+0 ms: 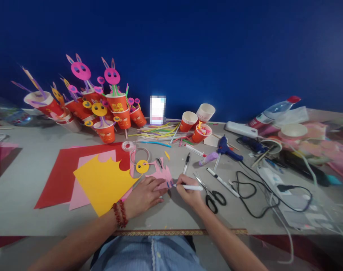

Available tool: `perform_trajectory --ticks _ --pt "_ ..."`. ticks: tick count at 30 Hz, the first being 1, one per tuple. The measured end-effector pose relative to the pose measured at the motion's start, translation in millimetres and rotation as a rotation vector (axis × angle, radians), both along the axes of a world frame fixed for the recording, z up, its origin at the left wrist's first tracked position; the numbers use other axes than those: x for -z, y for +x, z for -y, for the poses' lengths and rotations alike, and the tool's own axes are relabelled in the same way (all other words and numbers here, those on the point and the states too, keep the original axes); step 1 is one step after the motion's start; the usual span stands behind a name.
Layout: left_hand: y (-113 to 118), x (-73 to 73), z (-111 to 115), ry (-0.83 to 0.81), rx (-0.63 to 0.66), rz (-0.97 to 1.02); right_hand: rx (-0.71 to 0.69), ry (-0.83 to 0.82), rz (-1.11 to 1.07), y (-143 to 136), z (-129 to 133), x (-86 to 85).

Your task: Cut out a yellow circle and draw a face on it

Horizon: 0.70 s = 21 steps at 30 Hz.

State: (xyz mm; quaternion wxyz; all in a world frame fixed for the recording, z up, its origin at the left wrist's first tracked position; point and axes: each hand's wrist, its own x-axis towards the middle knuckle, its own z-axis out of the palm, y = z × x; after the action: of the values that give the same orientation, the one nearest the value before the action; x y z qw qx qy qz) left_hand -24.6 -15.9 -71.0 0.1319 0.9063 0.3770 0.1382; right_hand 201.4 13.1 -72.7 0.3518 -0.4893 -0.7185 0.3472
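My left hand lies flat with its fingers spread on a cut pink paper piece near the table's front edge. In my right hand is a white marker, its tip at the dark blue marks on the pink paper's right end. A yellow smiley disc lies just beyond my left fingers. Yellow paper rests beside my left hand, over pink and red sheets. Black-handled scissors lie open to the right of my right hand.
Red cups with pink and yellow paper figures stand at the back left. Pipe cleaners lie mid-back, near stacked cups. On the right are a blue glue gun, a capped marker, cables, a power strip and a bottle.
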Motion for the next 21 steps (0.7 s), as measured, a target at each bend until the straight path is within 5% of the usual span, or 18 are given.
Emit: perform_trajectory --ticks 21 --pt "-0.3 0.3 -0.1 -0.003 0.005 0.001 0.030 -0.026 -0.029 -1.6 -1.7 3.8"
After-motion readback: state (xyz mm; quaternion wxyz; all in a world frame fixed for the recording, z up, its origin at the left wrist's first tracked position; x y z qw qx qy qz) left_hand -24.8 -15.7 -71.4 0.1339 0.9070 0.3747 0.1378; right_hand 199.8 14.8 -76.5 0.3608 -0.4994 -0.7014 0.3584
